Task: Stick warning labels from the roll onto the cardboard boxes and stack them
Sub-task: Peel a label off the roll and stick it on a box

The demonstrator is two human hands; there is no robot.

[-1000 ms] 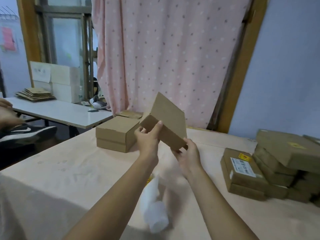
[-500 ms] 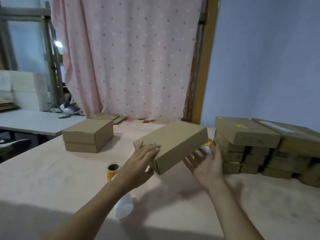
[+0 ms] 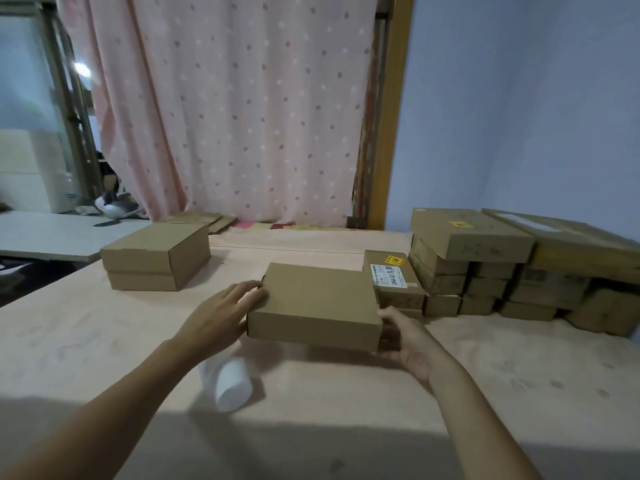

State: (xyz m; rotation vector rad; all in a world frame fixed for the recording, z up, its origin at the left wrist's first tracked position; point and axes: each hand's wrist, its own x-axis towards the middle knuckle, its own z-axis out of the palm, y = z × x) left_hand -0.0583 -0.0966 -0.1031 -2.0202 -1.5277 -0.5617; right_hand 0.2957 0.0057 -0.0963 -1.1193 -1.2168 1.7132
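Head camera view, from largest to smallest. The peach-pink cloth-covered surface (image 3: 104,341) is soft and faintly stained, and it carries everything.

I place the rest from the plain brown cardboard box (image 3: 315,303) I'm holding. Beyond it to the right is the wide stack of flat brown cardboard boxes (image 3: 485,271). They lie in rough layers, and the top one shows a yellow warning sticker, so I judge this is where finished boxes go. Beyond the box to the left is a pile of two plain brown cardboard boxes (image 3: 156,258), matte with crisp edges and no label I can see. They are probably waiting their turn.

The box in my hands is a shallow, smooth rectangle with a bare lid. It hangs level just above the surface and throws a shadow below. I think I'm keeping it flat so it lands lid up, ready for a sticker.

Just behind its far right corner is a brown cardboard box with a white shipping label and a yellow sticker (image 3: 391,275).

My left hand (image 3: 221,313) presses nearly straight fingers against the box's left end. My right hand (image 3: 412,341) cups the near right corner, thumb up the side and fingers tucked under, so the box is squeezed between the two.

Nearer me and to the left lies a white cylinder (image 3: 232,382), either paper or plastic. I can't see the label roll.
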